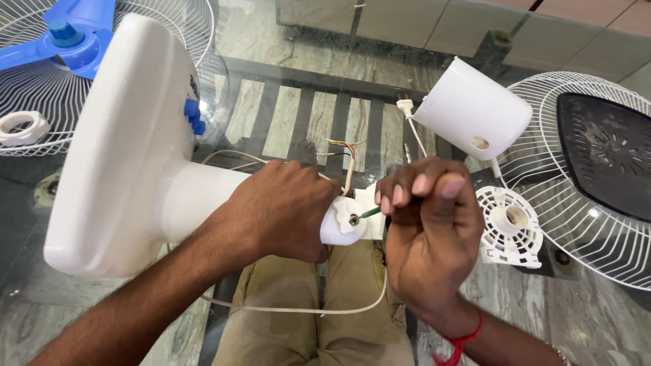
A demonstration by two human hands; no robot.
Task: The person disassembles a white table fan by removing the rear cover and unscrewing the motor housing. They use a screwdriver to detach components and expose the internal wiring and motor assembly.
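Far left: blue fan blade [64, 42] lies on a white wire guard [169, 27], with a white locking ring [22, 127] just beside it at the frame edge. White fan base [115, 142] stands on edge, filling the left third and blocking the view of the glass table [285, 41] behind it; 1 blue knob [194, 116] shows on its side.

Left hand [281, 210] is wrapped fully around the fan stem, fingers closed tight. The white stem end cap [342, 222] sits at centre, over the person's lap.

Right hand [430, 230] is fisted around a green-tipped screwdriver [370, 212]; its tip meets the screw in the cap. Loose coloured wires [342, 150] rise behind; a white cord [291, 310] loops below.

Right: white motor cover [475, 108], slotted white housing [508, 227], and a 2nd wire guard [597, 237] crowd the right hand's side. Open table remains top centre.
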